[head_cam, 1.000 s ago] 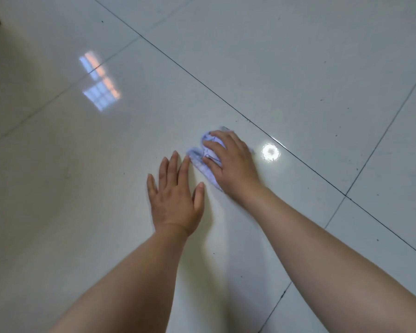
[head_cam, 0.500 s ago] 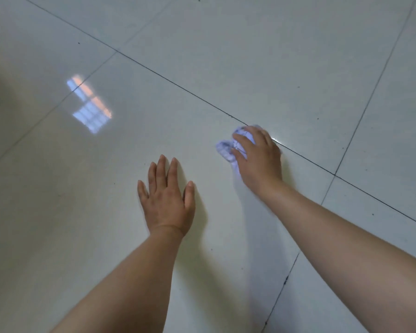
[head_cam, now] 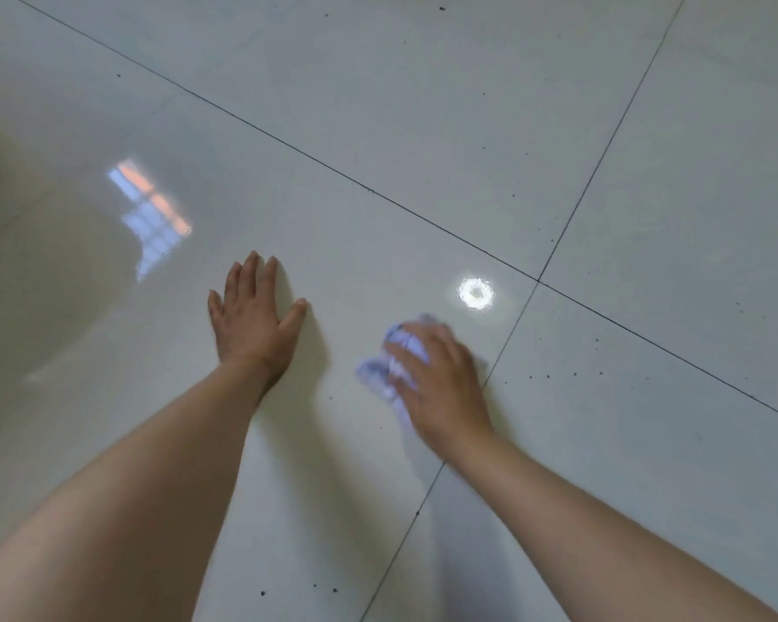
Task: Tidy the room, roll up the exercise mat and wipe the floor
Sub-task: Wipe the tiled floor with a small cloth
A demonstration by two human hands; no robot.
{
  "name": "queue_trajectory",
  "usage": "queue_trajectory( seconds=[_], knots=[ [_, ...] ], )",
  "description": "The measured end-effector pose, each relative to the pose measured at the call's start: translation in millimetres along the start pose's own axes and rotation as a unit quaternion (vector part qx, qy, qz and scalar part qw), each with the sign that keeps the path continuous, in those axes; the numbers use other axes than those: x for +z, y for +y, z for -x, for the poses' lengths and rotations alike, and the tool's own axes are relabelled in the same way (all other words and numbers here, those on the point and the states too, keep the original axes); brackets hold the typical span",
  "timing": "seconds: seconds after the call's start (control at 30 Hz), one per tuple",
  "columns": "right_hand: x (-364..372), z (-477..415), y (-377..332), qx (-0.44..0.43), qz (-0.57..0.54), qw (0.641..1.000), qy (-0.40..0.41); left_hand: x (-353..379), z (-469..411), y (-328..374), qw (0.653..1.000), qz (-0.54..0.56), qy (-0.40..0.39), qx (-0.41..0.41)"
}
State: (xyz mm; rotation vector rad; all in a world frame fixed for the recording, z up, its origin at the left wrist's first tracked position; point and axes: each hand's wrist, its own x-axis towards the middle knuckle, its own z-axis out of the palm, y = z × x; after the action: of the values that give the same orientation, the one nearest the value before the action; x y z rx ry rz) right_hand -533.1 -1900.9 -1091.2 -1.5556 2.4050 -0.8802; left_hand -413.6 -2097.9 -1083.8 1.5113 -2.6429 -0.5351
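A crumpled pale blue cloth (head_cam: 378, 374) lies on the glossy white tiled floor (head_cam: 423, 127) just left of a grout line. My right hand (head_cam: 441, 379) covers most of it, fingers curled over the cloth and pressing it to the tile; the hand is blurred with motion. My left hand (head_cam: 254, 321) lies flat on the floor to the left, fingers straight and together, thumb spread, holding nothing. No exercise mat is in view.
Dark grout lines (head_cam: 537, 280) cross just beyond my right hand. Small dark specks (head_cam: 546, 376) dot the tile to the right and near the bottom. A window reflection (head_cam: 149, 213) and a round lamp glare (head_cam: 475, 294) shine on the floor.
My right hand has slid the cloth back toward me and slightly right along the grout line. The left hand stays flat on the floor. The camera view has shifted.
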Motion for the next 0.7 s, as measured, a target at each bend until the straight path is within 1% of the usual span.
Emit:
queue_trajectory(
  seconds=[0.03, 0.07, 0.1, 0.2, 0.23, 0.27, 0.33, 0.4, 0.47, 0.5, 0.53, 0.57, 0.63, 0.7],
  knots=[
    [-5, 15, 2, -0.048, 0.004, 0.998, -0.034, -5, 2, -2, 1.000, 0.009, -0.015, 0.017],
    [-12, 25, 11, -0.067, 0.013, 0.996, -0.049, -9, 6, -5, 0.999, 0.009, -0.028, 0.042],
    [-18, 32, 22, -0.051, 0.026, 0.997, -0.043, -13, 15, -7, 0.997, -0.001, -0.032, 0.069],
    [-31, 44, 34, 0.093, 0.079, 0.992, 0.025, -17, 64, -12, 0.990, -0.024, -0.021, 0.134],
    [-29, 47, 29, 0.118, 0.091, 0.988, 0.034, -14, 84, -11, 0.989, -0.024, -0.027, 0.144],
    [-27, 51, 19, 0.122, 0.098, 0.987, 0.035, -10, 104, -10, 0.988, -0.023, -0.034, 0.148],
    [-20, 68, -3, 0.077, 0.105, 0.991, 0.016, 1, 137, -9, 0.990, -0.020, -0.044, 0.136],
    [-17, 90, -15, -0.002, 0.129, 0.991, -0.023, 10, 158, -10, 0.991, -0.023, -0.050, 0.118],
    [-19, 106, -14, -0.058, 0.136, 0.987, -0.054, 12, 170, -12, 0.991, -0.031, -0.054, 0.121],
    [-22, 111, -10, -0.068, 0.131, 0.987, -0.061, 12, 174, -15, 0.989, -0.036, -0.059, 0.127],
    [-25, 115, -5, -0.061, 0.124, 0.988, -0.063, 11, 178, -18, 0.988, -0.042, -0.067, 0.133],
    [-30, 118, 1, -0.035, 0.115, 0.991, -0.060, 9, 180, -21, 0.986, -0.049, -0.077, 0.138],
    [-39, 119, 11, 0.044, 0.098, 0.993, -0.043, 6, 185, -26, 0.983, -0.059, -0.093, 0.146],
    [-43, 121, 11, 0.098, 0.107, 0.989, -0.022, 3, 188, -26, 0.981, -0.066, -0.106, 0.148]
  ],
)
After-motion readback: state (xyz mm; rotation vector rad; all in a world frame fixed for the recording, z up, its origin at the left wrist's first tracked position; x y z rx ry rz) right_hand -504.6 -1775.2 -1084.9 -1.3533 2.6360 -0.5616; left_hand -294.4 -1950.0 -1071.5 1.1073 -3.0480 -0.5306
